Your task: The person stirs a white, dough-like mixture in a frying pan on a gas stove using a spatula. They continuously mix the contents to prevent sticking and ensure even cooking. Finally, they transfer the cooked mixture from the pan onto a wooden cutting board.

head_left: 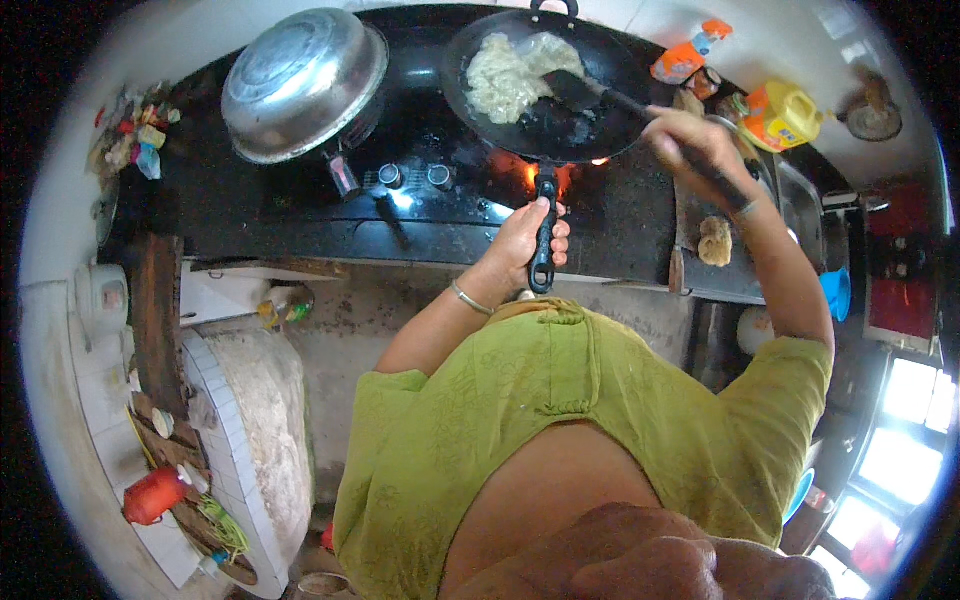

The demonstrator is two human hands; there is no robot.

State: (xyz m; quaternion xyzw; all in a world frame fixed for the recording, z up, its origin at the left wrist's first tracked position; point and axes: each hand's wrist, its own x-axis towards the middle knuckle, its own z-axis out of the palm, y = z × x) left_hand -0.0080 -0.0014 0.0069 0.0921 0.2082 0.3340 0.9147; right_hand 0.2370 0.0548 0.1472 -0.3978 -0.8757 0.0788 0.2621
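Observation:
A dark wok (600,145) sits over the lit right burner, with orange flame (528,175) showing under its near edge. Pale, glossy food (505,80) lies in the left part of the wok; I cannot tell its kind. My left hand (530,238) is wrapped round the black wok handle (544,200). My right hand (700,145) grips the long handle of a black spatula (575,90). The spatula's blade touches the right edge of the food, tilted down onto the wok's surface.
A large upturned metal basin (300,85) covers the left burner. Two knobs (415,178) are on the stove front. Right of the wok stand an orange packet (685,60), a yellow jug (782,115) and a sink (800,200). A tan sponge-like lump (714,242) lies nearer.

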